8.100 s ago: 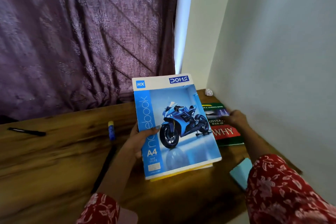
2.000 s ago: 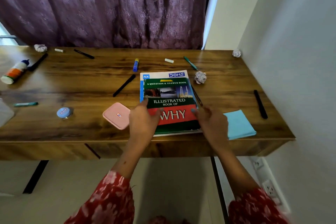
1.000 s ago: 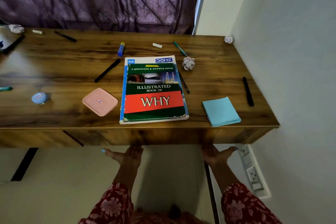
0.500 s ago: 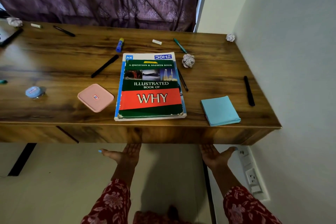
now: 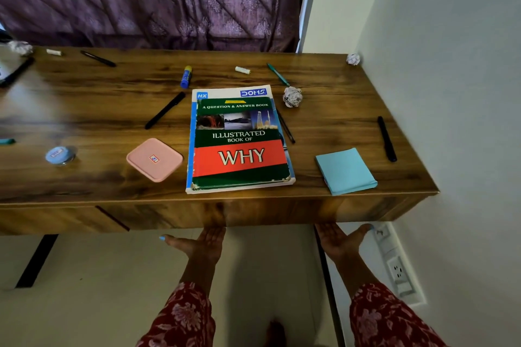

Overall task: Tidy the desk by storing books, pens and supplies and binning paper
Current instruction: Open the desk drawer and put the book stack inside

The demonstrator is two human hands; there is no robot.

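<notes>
Green-and-red book (image 5: pixel 241 144) reads "A QUESTION & ANSWER BOOK", "ILLUSTRATED BOOK OF", "WHY" in white on the red band; it lies flat atop a notebook (image 5: pixel 225 92) whose exposed top strip shows "HX" and "DOMS". Both sit on the tabletop (image 5: pixel 84 121) straight ahead of the hands, between them, long axis running away from the person, titles upright toward the viewer, near edges just short of the front lip. Pink square case (image 5: pixel 154 160) with a small label (unreadable) lies ahead of and outboard of the left hand, beside the stack. Blue sticky-note pad (image 5: pixel 346 171) lies ahead of the right hand, near the front edge; a black pen (image 5: pixel 387 138) beyond it points roughly away from the person. Black marker (image 5: pixel 165 110) lies diagonally beyond the pink case; glue stick (image 5: pixel 186 76), blue with yellow cap, lies farther back. Crumpled paper ball (image 5: pixel 292 96) sits at the stack's far right corner, a green pen (image 5: pixel 278 74) just behind it; a second paper ball (image 5: pixel 353 59) is in the far corner by the wall. Left hand (image 5: pixel 203 242) and right hand (image 5: pixel 339 238) are both below the tabletop's front panel, palms up, thumbs spread outward, fingers hidden under the panel. Both look flat and unclenched, holding nothing visible. Red floral sleeves (image 5: pixel 183 315) cover the forearms.
</notes>
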